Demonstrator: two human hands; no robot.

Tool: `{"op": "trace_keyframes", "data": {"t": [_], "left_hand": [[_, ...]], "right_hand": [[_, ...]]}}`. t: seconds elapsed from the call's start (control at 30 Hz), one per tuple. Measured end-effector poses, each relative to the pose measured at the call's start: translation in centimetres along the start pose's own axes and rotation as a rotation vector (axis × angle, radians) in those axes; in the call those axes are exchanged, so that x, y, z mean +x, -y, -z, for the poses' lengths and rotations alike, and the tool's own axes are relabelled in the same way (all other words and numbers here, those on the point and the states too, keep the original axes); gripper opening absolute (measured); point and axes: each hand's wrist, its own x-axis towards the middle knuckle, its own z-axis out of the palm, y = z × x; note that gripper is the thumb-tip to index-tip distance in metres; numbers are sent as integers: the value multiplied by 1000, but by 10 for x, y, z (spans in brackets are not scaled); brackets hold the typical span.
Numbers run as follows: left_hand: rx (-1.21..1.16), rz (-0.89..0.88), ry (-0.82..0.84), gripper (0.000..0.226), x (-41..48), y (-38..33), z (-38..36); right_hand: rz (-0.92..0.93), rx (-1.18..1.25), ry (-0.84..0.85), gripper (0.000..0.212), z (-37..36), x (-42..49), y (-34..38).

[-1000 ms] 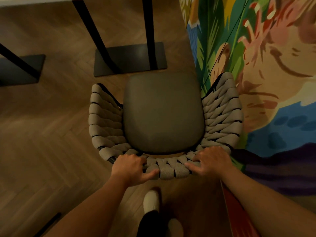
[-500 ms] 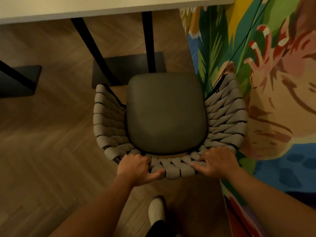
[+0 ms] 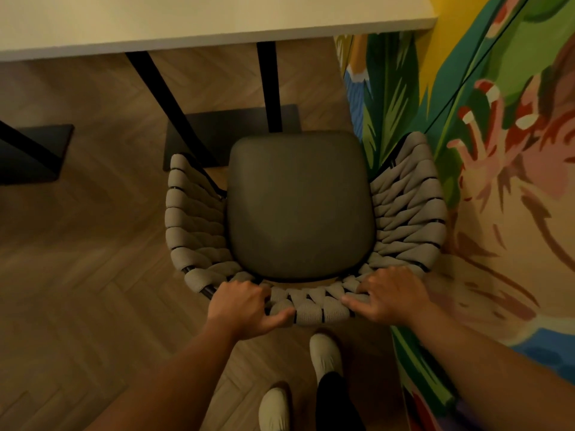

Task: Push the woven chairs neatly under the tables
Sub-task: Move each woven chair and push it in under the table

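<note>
- One table (image 3: pixel 186 23) stands ahead, its top's edge seemingly short of the seat.
- Woven chair (image 3: pixel 298 206) sits beside the painted wall (image 3: pixel 497 213), not yet tucked under.
- Left hand (image 3: pixel 239 306) and right hand (image 3: pixel 389 293) each grip the backrest rim; the push remains.

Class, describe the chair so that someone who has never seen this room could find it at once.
Find the colourful painted wall on the right and the pale table beside it. The woven chair stands close beside that wall, facing the table. Thick grey straps curve round its dark seat, with the left hand and right hand on its back.
</note>
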Motion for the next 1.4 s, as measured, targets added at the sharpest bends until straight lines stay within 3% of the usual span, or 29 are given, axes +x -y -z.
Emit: {"op": "trace_keyframes", "data": {"t": [0.43,0.67,0.83,0.93,1.13,1.3,1.4], "left_hand": [[-3,14,-39,91,64,1,24],[-29,43,-57,100,78,6,29],[-28,83,-24,102,78,4,29],[-26,122,14,97,73,0,29],[-130,209,85,64,32,-26,42],[-366,269,226,56,-32,-41,77],[-617,418,440,50,-73,-46,86]], "right_hand": [[69,-17,48,108,32,50,-51],[65,-5,22,119,38,65,-60],[21,-23,64,99,33,66,-61],[-5,-14,92,102,33,63,-58],[-74,101,194,53,48,41,-28],[-74,290,206,36,85,9,19],[-9,389,294,45,105,-8,53]]}}
